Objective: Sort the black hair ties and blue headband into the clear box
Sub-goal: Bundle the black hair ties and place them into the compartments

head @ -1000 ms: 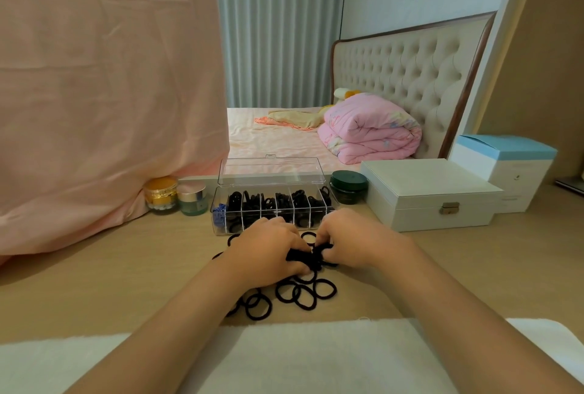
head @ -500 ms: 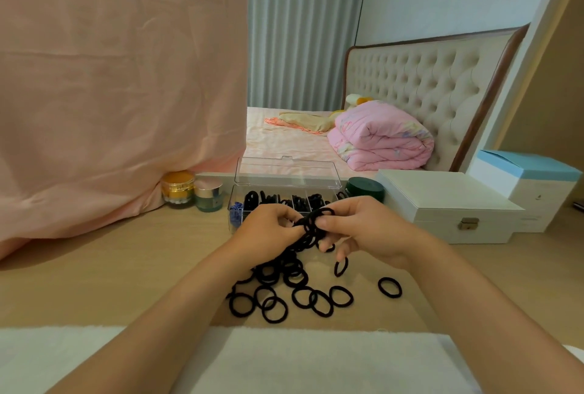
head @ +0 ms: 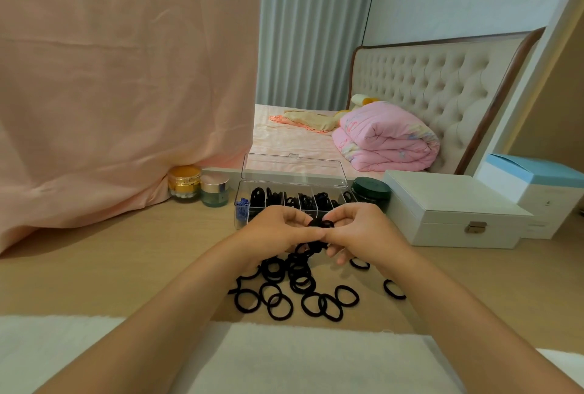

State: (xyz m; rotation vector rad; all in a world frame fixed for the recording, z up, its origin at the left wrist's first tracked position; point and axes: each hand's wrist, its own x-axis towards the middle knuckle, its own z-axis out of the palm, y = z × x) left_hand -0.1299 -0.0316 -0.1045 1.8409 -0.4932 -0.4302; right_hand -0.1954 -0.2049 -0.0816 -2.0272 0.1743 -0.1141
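Note:
Several black hair ties (head: 294, 292) lie scattered on the wooden table in front of me. My left hand (head: 278, 229) and my right hand (head: 363, 232) meet above them, both pinching one bunch of black hair ties (head: 319, 224) held just in front of the clear box (head: 294, 172). The box stands open with its lid raised; its compartments hold black ties, and the blue headband (head: 241, 207) sits in the leftmost one. My hands hide the box's front wall.
A gold jar (head: 185, 183) and a pale green jar (head: 215, 190) stand left of the box, a dark green jar (head: 369, 193) on its right. A white case (head: 442, 207) and a blue-lidded carton (head: 537, 178) sit further right. Pink cloth (head: 110, 93) hangs at left.
Both hands have lifted a bunch of ties off the table pile and raised it toward the box. More loose ties now show on the table beneath.

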